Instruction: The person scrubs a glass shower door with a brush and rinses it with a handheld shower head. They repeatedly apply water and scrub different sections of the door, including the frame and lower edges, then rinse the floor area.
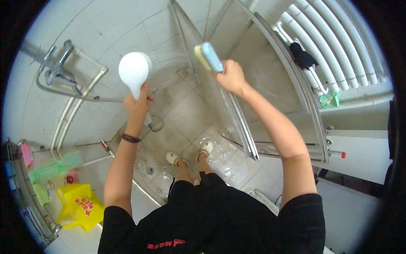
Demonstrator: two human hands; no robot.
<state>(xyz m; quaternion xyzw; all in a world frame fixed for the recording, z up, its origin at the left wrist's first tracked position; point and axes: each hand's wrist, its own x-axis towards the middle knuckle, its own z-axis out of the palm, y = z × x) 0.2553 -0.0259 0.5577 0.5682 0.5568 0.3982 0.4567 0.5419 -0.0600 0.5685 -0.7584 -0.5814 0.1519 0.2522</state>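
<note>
My left hand [137, 103] grips the handle of a white shower head [134, 70]. Water sprays from it toward the tiled wall and the glass, and its hose [108, 100] runs left to a chrome mixer tap [58, 68]. In my right hand [232, 76] is a scrubbing brush with a light blue back [212, 56] and pale yellow bristles [201, 57]. The brush is held up near the top of a glass shower panel [219, 104]; whether the bristles touch the glass, I cannot tell.
Wet tiles [187, 111] cover the floor, with a round drain [150, 170] at my left. A white radiator [330, 41] holding a black cloth [303, 56] stands at right. Pipes [68, 119] climb the left wall. A yellow bag [81, 206] hangs by a metal rack [35, 193].
</note>
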